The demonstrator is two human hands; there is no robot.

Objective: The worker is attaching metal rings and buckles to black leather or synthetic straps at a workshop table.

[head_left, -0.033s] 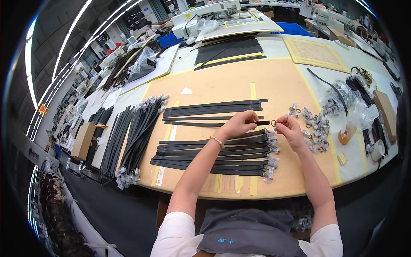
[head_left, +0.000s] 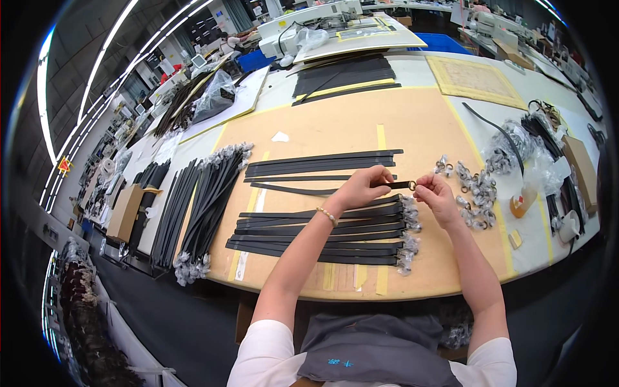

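Head view: left hand (head_left: pixel 361 188) pinches black strap (head_left: pixel 396 185); right hand (head_left: pixel 437 193) grips its ring, barely discernible

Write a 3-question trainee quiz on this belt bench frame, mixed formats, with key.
1. True or false: the left hand and right hand both hold the same black strap.
2. Multiple choice: the loose pile of wrapped metal buckles lies A) left of the left hand, B) right of the right hand, C) on the person's lap.
3. Fill in: the stack of finished straps lies on the tan ____, just below the hands.

Key: 1 true; 2 B; 3 table.
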